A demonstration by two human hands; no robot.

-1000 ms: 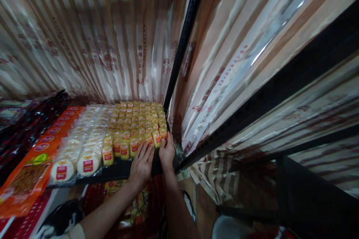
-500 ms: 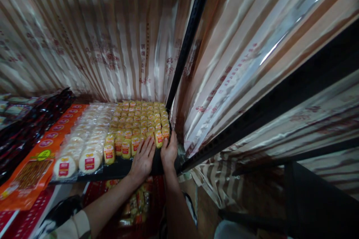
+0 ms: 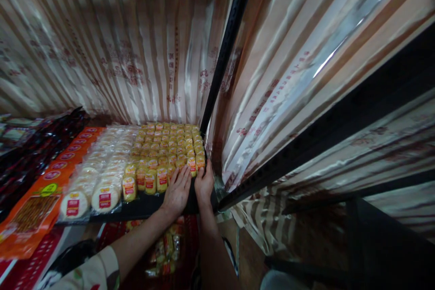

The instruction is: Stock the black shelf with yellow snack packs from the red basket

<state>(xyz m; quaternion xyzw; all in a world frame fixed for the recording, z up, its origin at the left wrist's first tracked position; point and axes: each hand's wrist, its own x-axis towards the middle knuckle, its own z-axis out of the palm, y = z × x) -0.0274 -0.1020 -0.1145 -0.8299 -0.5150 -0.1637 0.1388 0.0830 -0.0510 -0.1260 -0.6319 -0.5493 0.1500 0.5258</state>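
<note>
As both bare hands sit at the near right end of the display, here are the small yellow packets [image 3: 168, 145], ranked row behind row on the right end of the black shelf [image 3: 146, 205], right where the action is. The left hand [image 3: 176, 192] lies against the front row, back of the hand up, its fingers [image 3: 184, 177] straight, nearly together and spread on the packets, with nothing closed inside them. And there's the right hand [image 3: 204, 186], just beside it at the corner, fingers pointing up along the end of the block and the thumb near the front; whether they have hold of a packet, you cannot tell from here. Between the two hands, a couple of front packets show their red and white labels. Over to the left, look, the clear-wrapped white round cakes [image 3: 106, 195] stand in two columns, then comes a flat orange bag [image 3: 37, 208], its near end jutting past the shelf edge, and beyond that a bank of dark, shiny packs [image 3: 44, 154]. A striped, printed covering [image 3: 136, 54] hangs behind it all, a black post [image 3: 226, 50] rises at the corner, and down below, more wrapped packets [image 3: 166, 249] lie in red surroundings
</note>
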